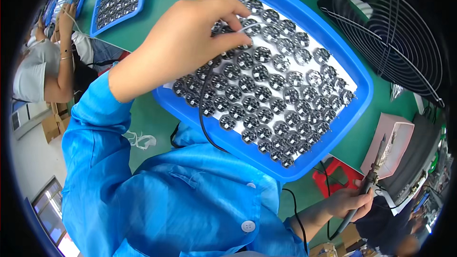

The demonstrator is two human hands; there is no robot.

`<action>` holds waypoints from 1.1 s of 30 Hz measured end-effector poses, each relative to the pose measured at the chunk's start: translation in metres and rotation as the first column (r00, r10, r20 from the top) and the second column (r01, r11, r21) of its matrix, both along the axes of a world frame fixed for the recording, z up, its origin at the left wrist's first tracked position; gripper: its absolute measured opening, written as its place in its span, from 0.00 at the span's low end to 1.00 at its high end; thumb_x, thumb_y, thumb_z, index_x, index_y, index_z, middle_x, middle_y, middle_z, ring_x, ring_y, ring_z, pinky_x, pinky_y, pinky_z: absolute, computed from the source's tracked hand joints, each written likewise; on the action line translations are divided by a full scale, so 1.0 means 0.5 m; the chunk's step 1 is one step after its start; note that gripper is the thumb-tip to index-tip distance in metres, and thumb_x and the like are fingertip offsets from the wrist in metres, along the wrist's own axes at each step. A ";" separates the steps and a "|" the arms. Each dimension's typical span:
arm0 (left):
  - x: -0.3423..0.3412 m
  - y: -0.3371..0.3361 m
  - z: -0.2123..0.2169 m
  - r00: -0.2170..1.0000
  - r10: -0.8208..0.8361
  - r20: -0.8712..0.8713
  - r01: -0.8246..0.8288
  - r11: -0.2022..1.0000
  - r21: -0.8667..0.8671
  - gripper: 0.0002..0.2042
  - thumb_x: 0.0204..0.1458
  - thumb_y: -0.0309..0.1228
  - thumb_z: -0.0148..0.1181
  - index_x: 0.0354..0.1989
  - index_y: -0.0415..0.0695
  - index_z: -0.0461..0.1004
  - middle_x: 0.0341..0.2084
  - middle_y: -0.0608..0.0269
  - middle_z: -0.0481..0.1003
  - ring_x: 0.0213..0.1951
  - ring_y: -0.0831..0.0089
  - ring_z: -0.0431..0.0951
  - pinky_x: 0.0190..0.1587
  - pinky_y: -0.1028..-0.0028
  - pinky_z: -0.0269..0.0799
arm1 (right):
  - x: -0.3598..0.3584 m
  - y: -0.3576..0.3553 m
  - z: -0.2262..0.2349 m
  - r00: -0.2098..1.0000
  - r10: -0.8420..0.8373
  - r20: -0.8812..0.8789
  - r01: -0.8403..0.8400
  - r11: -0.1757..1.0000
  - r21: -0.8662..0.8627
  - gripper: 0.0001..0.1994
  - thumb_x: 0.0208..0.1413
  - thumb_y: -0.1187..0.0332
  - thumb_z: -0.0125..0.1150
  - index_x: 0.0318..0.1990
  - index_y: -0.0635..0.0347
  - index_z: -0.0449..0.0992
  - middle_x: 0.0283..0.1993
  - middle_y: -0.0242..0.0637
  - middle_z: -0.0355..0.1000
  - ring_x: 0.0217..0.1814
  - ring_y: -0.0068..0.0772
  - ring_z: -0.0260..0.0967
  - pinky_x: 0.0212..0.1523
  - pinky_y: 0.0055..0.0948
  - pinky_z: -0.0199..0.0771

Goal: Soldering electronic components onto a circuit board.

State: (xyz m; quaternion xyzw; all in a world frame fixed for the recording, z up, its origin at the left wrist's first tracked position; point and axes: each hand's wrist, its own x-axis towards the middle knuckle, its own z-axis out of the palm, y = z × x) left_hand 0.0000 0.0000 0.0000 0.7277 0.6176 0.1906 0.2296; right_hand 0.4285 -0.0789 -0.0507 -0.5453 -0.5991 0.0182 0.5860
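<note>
My right hand (350, 204) grips a soldering iron (369, 181) by its dark handle at the lower right, with the tip pointing up and away from the tray. Over the upper left of a blue tray (354, 128), my left hand (200, 33) has thumb and fingers pinched on a thin pale wire (251, 25), which curves to the right above the parts. Rows of small round dark parts (262, 72) with shiny tops stand on white sheeting in the tray. Some of them are hidden under my left hand.
A black wire-guarded fan (388, 43) stands at the far right, above a pink box (388, 143). Another blue tray (119, 2) of parts lies at the far left, near a co-worker (40, 74). A black cord (202, 114) crosses the near tray rim. A red stool (335, 176) is below.
</note>
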 end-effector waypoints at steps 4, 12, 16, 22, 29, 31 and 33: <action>0.004 -0.001 -0.007 0.982 0.122 0.147 -0.118 0.992 -0.036 0.12 0.52 0.29 0.64 0.45 0.42 0.76 0.29 0.59 0.79 0.25 0.70 0.74 0.29 0.71 0.71 | -0.010 -0.005 -0.005 0.998 -0.012 -0.061 0.013 1.000 0.017 0.14 0.62 0.68 0.50 0.38 0.76 0.71 0.28 0.51 0.70 0.21 0.38 0.67 0.24 0.29 0.71; 0.057 0.008 0.016 0.853 0.152 0.498 -0.103 0.987 -0.124 0.10 0.60 0.21 0.52 0.48 0.37 0.74 0.27 0.72 0.71 0.25 0.88 0.67 0.26 0.85 0.61 | -0.026 0.021 -0.004 0.985 0.103 -0.138 -0.100 0.995 0.027 0.16 0.62 0.65 0.50 0.38 0.75 0.71 0.26 0.51 0.69 0.20 0.39 0.67 0.22 0.29 0.70; 0.092 0.128 -0.043 0.801 -0.423 0.424 0.150 0.828 0.541 0.06 0.53 0.22 0.62 0.39 0.40 0.78 0.22 0.67 0.72 0.23 0.78 0.70 0.25 0.77 0.64 | -0.056 0.061 0.012 0.884 0.468 0.007 -0.467 0.883 -0.052 0.19 0.65 0.59 0.48 0.43 0.73 0.71 0.26 0.49 0.70 0.20 0.35 0.67 0.23 0.28 0.70; 0.120 0.173 -0.041 0.794 -0.605 -0.062 0.382 0.416 0.825 0.05 0.46 0.20 0.64 0.32 0.36 0.77 0.19 0.60 0.72 0.21 0.69 0.71 0.25 0.73 0.66 | -0.097 0.092 0.040 0.805 0.591 0.053 -0.562 0.789 -0.249 0.15 0.64 0.61 0.52 0.45 0.68 0.70 0.27 0.47 0.71 0.21 0.30 0.68 0.24 0.26 0.68; 0.145 0.114 -0.047 0.915 -0.392 0.092 0.312 0.835 0.453 0.08 0.43 0.20 0.67 0.32 0.42 0.79 0.26 0.62 0.73 0.25 0.68 0.75 0.26 0.74 0.70 | -0.129 0.127 0.043 0.793 0.589 0.156 -0.523 0.789 -0.324 0.11 0.61 0.67 0.57 0.42 0.68 0.70 0.33 0.50 0.72 0.23 0.33 0.71 0.24 0.25 0.72; 0.144 0.116 -0.050 0.915 -0.398 0.059 0.328 0.823 0.464 0.08 0.42 0.20 0.67 0.32 0.42 0.79 0.27 0.62 0.74 0.26 0.67 0.76 0.27 0.73 0.71 | -0.141 0.129 0.039 0.826 0.551 0.117 -0.495 0.809 -0.316 0.11 0.58 0.67 0.60 0.39 0.67 0.71 0.30 0.49 0.73 0.24 0.35 0.71 0.26 0.28 0.72; 0.143 0.117 -0.052 0.914 -0.404 0.027 0.343 0.810 0.476 0.09 0.41 0.20 0.67 0.32 0.42 0.79 0.27 0.62 0.74 0.27 0.67 0.76 0.28 0.73 0.73 | -0.145 0.134 0.037 0.856 0.511 0.079 -0.466 0.829 -0.308 0.10 0.54 0.68 0.63 0.36 0.67 0.72 0.27 0.48 0.74 0.24 0.38 0.70 0.27 0.31 0.73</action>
